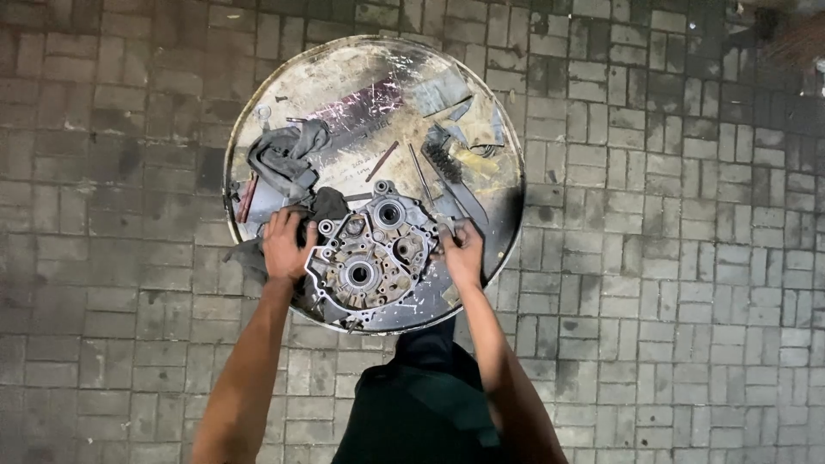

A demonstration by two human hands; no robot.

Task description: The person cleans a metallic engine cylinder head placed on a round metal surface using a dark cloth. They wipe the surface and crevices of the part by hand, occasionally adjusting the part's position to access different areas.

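Fingers of both hands curled onto crankcase edges. Round metal tray (284, 86) on brick paving (687, 258); engine crankcase half (369, 258) on its near part, left hand (286, 247), right hand (464, 253) gripping opposite sides. Grey rag (284, 155) behind.

The engine case (369, 258) is a grey, grimy cast-metal half with an uneven outline, lying flat with its open inner face up on the near part of a round metal drum top (344, 77). Its face shows several round bearing holes, the largest near the top and near the bottom, with small bolt holes spaced along the rim. The left hand (285, 247) grips its left edge and the right hand (464, 253) its right edge.
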